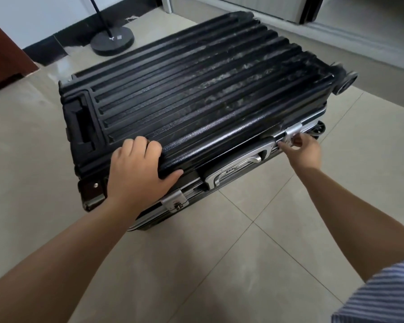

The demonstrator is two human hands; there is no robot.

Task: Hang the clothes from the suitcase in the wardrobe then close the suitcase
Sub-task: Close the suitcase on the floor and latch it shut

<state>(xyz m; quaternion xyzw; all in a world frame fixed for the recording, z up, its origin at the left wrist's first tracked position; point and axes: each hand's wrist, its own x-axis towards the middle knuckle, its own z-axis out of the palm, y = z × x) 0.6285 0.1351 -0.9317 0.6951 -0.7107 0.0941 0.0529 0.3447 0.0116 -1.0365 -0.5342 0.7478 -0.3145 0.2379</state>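
Observation:
A black ribbed hard-shell suitcase [196,89] lies flat on the tiled floor with its lid down. My left hand [135,169] presses on the lid's near left corner, fingers curled over the top edge and thumb along the rim. My right hand [301,148] pinches the silver right latch [293,131] on the front side. A second silver latch [174,201] sits on the front near my left wrist. Between the latches is the silver side handle [233,169]. No clothes are visible.
A black round lamp base [112,41] with a thin pole stands behind the suitcase at the left. A brown wooden piece [2,54] is at the far left. A door frame and threshold [313,19] lie at the back right. Suitcase wheels [345,82] stick out on the right.

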